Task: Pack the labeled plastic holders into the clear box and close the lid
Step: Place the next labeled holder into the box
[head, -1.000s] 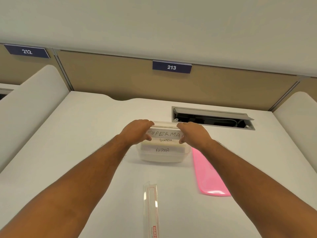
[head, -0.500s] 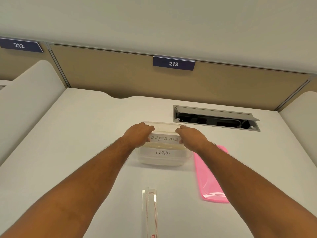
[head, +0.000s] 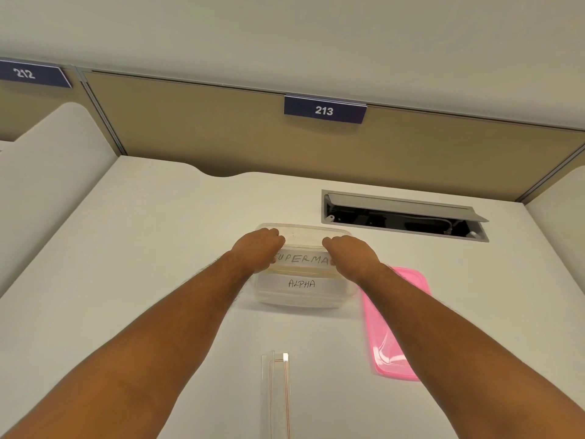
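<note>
On the desk, mid-scene, the clear box is being filled. A light, stiff, slippery holder is pinched by its ends in the left hand and right hand, fingers curled. The pink lid lies right.

Centre of frame: clear box sitting on white desk, showing a holder lettered ALPHA through its near wall. Left hand and right hand gripping either end of holder lettered SUPERMA at the box's top. Right: pink lid lying beside the box. Bottom centre: clear sleeve lying flat. Upper right: open cable hatch.
</note>
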### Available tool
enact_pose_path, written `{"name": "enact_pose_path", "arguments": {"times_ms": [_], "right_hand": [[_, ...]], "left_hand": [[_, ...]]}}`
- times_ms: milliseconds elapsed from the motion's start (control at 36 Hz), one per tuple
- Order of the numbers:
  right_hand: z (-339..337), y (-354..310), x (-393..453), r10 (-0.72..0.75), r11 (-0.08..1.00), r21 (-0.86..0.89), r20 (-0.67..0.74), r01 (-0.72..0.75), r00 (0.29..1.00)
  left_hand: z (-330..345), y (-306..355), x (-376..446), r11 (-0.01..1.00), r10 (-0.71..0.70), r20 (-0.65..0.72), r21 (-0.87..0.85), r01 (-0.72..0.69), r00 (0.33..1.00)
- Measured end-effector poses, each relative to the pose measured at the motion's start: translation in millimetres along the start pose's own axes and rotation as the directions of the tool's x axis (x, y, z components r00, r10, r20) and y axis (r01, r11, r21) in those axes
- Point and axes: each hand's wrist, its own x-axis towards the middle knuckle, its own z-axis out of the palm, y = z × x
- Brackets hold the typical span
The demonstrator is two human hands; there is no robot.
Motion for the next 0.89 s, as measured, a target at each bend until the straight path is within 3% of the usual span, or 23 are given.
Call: {"name": "enact_pose_path", "arguments": {"times_ms": [361, 889], "right_hand": [[7, -4, 5, 0.02, 1.0, -0.001, 0.029, -0.02, 0.999], [20, -4, 7, 0.019, 1.0, -0.023, 0.012, -0.018, 1.0]], "left_hand": [[-1, 4, 8, 0.986, -0.015, 0.051, 0.166, 0.007, 0.999], [8, 6, 12, 0.976, -0.031, 0.022, 0.215, 0.026, 0.999]]}}
